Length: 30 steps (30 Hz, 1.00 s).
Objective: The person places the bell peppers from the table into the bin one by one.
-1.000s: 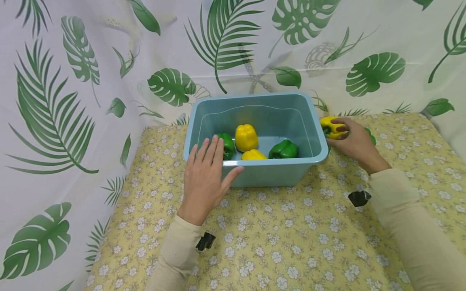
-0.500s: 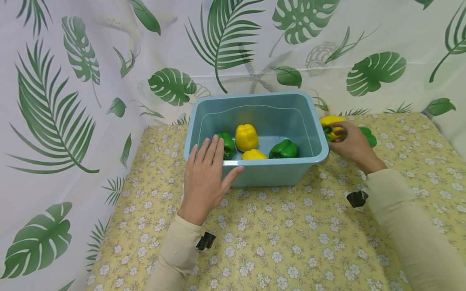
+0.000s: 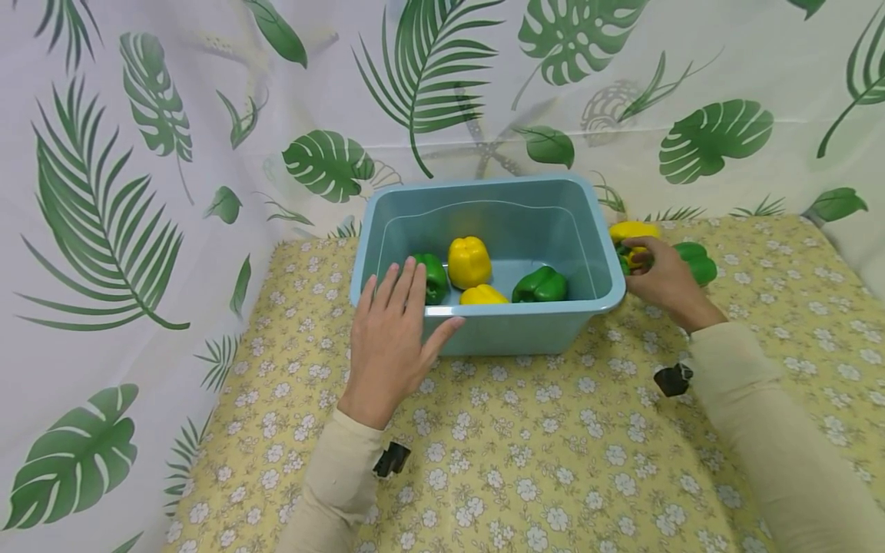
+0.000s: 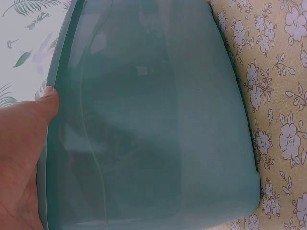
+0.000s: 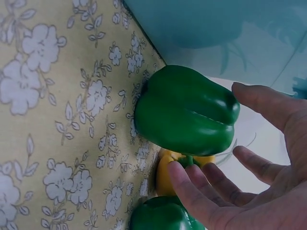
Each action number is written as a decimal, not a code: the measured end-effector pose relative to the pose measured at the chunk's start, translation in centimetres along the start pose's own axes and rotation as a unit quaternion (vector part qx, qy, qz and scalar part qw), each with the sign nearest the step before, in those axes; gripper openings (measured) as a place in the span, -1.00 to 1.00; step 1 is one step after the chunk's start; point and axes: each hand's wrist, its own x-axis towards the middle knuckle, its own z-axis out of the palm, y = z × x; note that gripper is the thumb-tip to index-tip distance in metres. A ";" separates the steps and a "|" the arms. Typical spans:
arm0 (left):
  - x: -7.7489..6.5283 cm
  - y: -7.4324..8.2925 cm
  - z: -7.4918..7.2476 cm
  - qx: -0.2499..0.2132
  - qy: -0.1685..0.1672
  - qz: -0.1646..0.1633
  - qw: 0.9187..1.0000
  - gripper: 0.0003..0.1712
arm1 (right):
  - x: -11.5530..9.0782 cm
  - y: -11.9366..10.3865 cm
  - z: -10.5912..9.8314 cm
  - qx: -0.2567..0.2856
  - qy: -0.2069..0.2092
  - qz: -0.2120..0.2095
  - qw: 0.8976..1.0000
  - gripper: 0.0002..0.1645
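Note:
My left hand [image 3: 387, 353] rests on the near rim of a blue plastic bin [image 3: 512, 330], fingers straight over the edge; in the left wrist view its thumb lies along the rim. My right hand [image 3: 665, 283] is outside the bin's right wall, around a green bell pepper [image 5: 187, 110]. The thumb tip is at the pepper's edge and the spread fingers reach past its other side, not closed round it. A yellow bell pepper [image 3: 636, 230] lies just behind, and another green bell pepper [image 3: 697, 263] to the right of the hand.
Inside the bin are two yellow bell peppers, one upright [image 3: 469, 263] and one near the front wall [image 3: 484, 295], and two green ones, at right [image 3: 541, 285] and partly behind the left fingers [image 3: 434, 278]. A leaf-print curtain [image 3: 276, 92] hangs behind the flowered tablecloth [image 3: 525, 445].
My right hand has shifted slightly left and toward me, from over the yellow bell pepper to the green one beside the bin. The other green bell pepper shows more. My left hand stays still.

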 end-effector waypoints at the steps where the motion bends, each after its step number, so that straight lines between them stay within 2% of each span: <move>1: 0.0 0.0 0.0 -0.001 -0.002 -0.001 1.000 0.01 | 0.1 0.1 0.1 0.002 0.000 -0.001 1.000 -0.09; 11: 0.0 0.1 0.0 -0.003 0.008 0.000 1.000 0.00 | 0.3 0.3 0.5 0.019 -0.009 -0.012 1.000 -0.08; 23: 0.0 0.2 -0.2 -0.007 -0.007 -0.005 1.000 0.01 | 0.4 0.8 1.1 0.023 -0.020 -0.002 1.000 -0.04; 30: 0.0 0.2 -0.1 -0.006 0.001 -0.003 1.000 0.00 | 0.4 1.1 1.2 0.038 -0.029 -0.004 0.999 0.01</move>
